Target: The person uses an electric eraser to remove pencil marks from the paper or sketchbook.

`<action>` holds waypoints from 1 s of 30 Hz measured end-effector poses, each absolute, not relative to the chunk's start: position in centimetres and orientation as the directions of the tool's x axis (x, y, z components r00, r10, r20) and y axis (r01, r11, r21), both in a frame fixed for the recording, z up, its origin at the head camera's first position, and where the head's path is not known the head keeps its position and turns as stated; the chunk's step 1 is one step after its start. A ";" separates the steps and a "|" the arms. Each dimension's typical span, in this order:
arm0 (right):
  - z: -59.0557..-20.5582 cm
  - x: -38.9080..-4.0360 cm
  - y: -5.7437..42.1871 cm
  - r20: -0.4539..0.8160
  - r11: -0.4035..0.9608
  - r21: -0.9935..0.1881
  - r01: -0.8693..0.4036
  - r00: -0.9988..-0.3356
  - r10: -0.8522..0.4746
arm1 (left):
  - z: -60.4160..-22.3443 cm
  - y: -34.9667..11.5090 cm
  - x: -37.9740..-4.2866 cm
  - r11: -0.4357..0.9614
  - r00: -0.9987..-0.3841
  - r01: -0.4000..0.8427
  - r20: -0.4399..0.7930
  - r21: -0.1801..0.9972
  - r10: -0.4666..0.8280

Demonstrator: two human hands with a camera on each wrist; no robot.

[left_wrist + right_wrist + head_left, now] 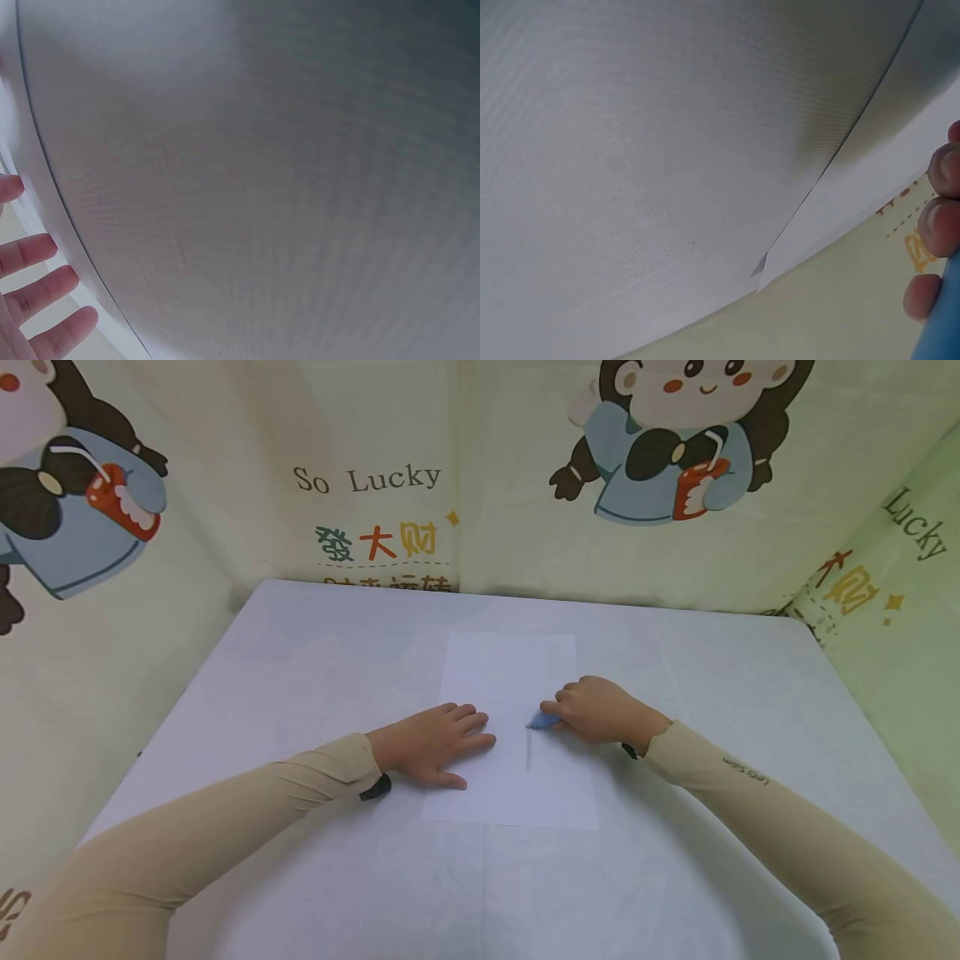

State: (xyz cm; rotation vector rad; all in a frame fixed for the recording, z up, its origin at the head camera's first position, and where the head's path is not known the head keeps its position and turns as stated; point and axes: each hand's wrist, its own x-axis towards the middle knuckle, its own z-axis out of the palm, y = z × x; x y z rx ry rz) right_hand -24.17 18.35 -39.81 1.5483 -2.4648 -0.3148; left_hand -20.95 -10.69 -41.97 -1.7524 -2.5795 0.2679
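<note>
A sheet of white paper (502, 806) lies flat on the white table. My left hand (435, 743) rests palm down on its left part, fingers spread and straight. From the right, my right hand (603, 708) grips a blue pen-like tool (544, 721), whose narrow tip points left at the paper. Just below that tip runs a short, faint grey streak (528, 752). In the right wrist view, curled fingertips (941, 225) lie against the thick blue body; its exact kind cannot be made out. The left wrist view shows the left fingers (41, 292) near the paper's edge.
The white-covered table (322, 877) extends on all sides of the paper. Behind it and at both sides hangs a cream curtain (510, 502) with cartoon figures and lettering. A dark wrist strap (377, 787) shows below the left cuff.
</note>
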 end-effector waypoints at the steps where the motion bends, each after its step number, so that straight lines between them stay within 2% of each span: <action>1: -39.8 -24.1 18.4 0.068 0.422 0.291 -0.859 -0.421 -0.905 | -42.0 -10.7 -20.9 0.359 -0.374 0.921 -0.087 -0.149 0.923; 7: -39.9 -24.0 18.5 0.079 0.416 0.296 -0.860 -0.412 -0.908 | -41.8 -10.8 -20.9 0.357 -0.374 0.920 -0.094 -0.158 0.922; 17: -39.9 -24.6 18.1 0.090 0.439 0.292 -0.850 -0.432 -0.897 | -41.9 -10.7 -21.0 0.354 -0.372 0.920 -0.089 -0.166 0.924; 30: -39.8 -23.9 18.7 0.058 0.427 0.298 -0.854 -0.430 -0.901 | -41.8 -10.5 -20.8 0.368 -0.383 0.918 -0.093 -0.147 0.919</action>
